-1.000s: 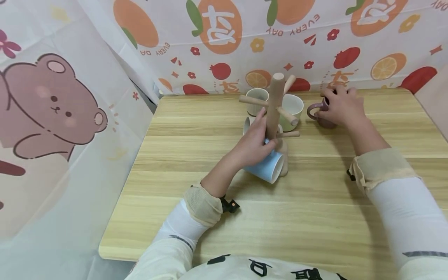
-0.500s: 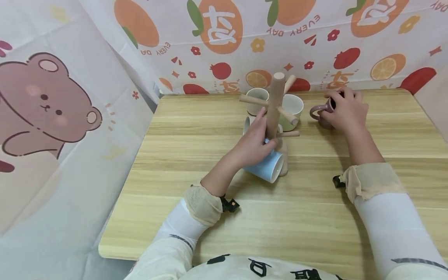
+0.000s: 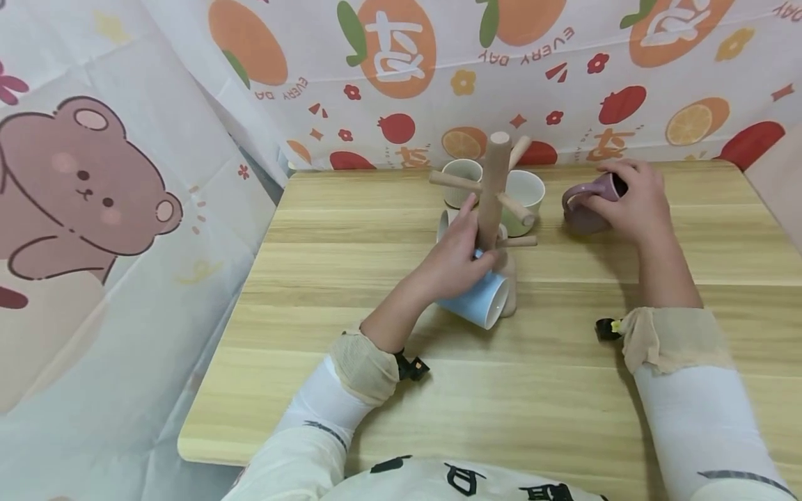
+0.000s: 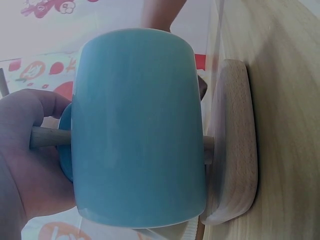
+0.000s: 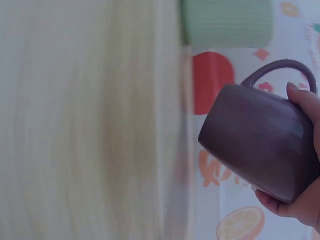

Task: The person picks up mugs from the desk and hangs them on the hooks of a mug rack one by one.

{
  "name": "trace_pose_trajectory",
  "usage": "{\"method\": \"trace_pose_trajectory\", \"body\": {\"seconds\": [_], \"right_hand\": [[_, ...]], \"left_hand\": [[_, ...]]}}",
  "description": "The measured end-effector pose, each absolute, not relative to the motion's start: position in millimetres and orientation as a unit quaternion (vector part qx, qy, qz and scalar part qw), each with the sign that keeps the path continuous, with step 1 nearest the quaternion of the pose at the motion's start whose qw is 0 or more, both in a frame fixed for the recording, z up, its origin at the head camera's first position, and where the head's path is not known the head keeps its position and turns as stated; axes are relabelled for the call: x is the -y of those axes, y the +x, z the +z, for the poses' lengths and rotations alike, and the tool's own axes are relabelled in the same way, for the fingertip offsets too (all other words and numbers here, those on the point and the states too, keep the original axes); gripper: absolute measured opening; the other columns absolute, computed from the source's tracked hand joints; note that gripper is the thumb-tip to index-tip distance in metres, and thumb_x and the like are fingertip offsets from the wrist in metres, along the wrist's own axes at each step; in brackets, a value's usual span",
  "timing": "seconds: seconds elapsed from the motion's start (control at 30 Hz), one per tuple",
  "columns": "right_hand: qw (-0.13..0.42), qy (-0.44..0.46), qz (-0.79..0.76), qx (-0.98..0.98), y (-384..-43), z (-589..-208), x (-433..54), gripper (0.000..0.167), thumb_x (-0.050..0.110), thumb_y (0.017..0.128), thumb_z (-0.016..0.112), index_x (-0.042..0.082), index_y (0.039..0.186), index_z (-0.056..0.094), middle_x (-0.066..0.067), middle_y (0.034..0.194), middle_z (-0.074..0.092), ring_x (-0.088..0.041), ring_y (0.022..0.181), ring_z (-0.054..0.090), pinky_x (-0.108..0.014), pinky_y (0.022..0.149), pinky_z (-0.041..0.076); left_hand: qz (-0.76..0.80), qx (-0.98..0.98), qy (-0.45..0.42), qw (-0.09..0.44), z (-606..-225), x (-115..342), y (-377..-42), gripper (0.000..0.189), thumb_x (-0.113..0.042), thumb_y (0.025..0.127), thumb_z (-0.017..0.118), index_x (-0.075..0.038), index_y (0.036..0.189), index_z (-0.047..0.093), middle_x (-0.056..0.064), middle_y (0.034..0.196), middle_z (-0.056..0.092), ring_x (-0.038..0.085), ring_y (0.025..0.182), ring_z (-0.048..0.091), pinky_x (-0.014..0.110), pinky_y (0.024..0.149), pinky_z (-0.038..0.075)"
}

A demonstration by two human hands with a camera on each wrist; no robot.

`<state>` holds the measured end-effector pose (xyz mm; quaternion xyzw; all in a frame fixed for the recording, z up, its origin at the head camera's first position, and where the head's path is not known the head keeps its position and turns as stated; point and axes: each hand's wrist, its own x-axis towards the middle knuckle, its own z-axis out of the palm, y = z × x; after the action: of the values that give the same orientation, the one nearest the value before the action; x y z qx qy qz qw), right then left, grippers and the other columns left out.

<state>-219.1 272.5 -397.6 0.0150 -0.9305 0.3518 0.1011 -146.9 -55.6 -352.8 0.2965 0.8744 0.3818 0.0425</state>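
Observation:
My left hand (image 3: 454, 261) grips the post of a wooden mug tree (image 3: 495, 184), low down among its pegs. Just below that hand a blue mug (image 3: 473, 303) hangs by its handle on a peg, mouth toward the right; it fills the left wrist view, with the tree's base (image 4: 235, 145) beside it. Over at the back right, my right hand (image 3: 645, 202) holds a purple mug (image 3: 585, 220) around its mouth end. The purple mug tilts, handle to the left, and in the right wrist view its body (image 5: 260, 137) shows raised above the tabletop.
Behind the tree stand a ribbed pale mug (image 3: 452, 197) and a light green cup (image 3: 519, 221). A white mug (image 3: 443, 224) is partly hidden by my left hand. The wooden table (image 3: 301, 278) ends at a printed cloth (image 3: 501, 83).
My right hand has shifted right with the purple mug, which has gone from nearly upright to tilted. The left hand, the tree and the blue mug have stayed put.

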Motion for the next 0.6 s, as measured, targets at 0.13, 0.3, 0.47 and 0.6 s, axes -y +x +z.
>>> {"method": "trace_pose_trajectory", "body": {"seconds": [0.13, 0.3, 0.47, 0.6], "right_hand": [[0.111, 0.002, 0.420, 0.901, -213, -395, -269, 0.059, 0.039, 0.082, 0.077, 0.019, 0.135, 0.059, -0.011, 0.145, 0.047, -0.030, 0.135, 0.037, -0.052, 0.107, 0.031], [0.121, -0.001, 0.446, 0.887, -204, -393, -265, 0.055, 0.037, 0.081, 0.078, 0.027, 0.133, 0.061, -0.006, 0.142, 0.049, -0.021, 0.128, 0.042, -0.032, 0.101, 0.034], [0.109, 0.016, 0.460, 0.881, -195, -382, -263, 0.055, 0.033, 0.082, 0.079, 0.029, 0.133, 0.061, -0.001, 0.140, 0.053, -0.014, 0.122, 0.046, -0.023, 0.097, 0.035], [0.079, 0.024, 0.471, 0.878, -190, -373, -263, 0.055, 0.032, 0.082, 0.079, 0.032, 0.134, 0.061, 0.007, 0.132, 0.056, -0.008, 0.114, 0.047, -0.021, 0.088, 0.037]], "left_hand": [[0.381, -0.874, 0.299, 0.039, -353, 56, -147, 0.042, -0.015, 0.090, 0.058, -0.004, 0.129, 0.047, 0.010, 0.134, 0.054, 0.010, 0.152, -0.002, 0.031, 0.122, 0.007], [0.385, -0.871, 0.304, 0.037, -354, 55, -146, 0.040, -0.014, 0.089, 0.057, -0.004, 0.126, 0.047, 0.010, 0.130, 0.055, 0.010, 0.152, -0.002, 0.029, 0.122, 0.007], [0.387, -0.872, 0.299, 0.042, -353, 55, -147, 0.043, -0.015, 0.089, 0.057, -0.003, 0.129, 0.046, 0.010, 0.134, 0.053, 0.009, 0.152, -0.003, 0.031, 0.122, 0.009], [0.385, -0.872, 0.299, 0.038, -352, 55, -147, 0.044, -0.014, 0.088, 0.057, -0.003, 0.129, 0.046, 0.011, 0.134, 0.053, 0.010, 0.152, -0.002, 0.031, 0.122, 0.008]]}}
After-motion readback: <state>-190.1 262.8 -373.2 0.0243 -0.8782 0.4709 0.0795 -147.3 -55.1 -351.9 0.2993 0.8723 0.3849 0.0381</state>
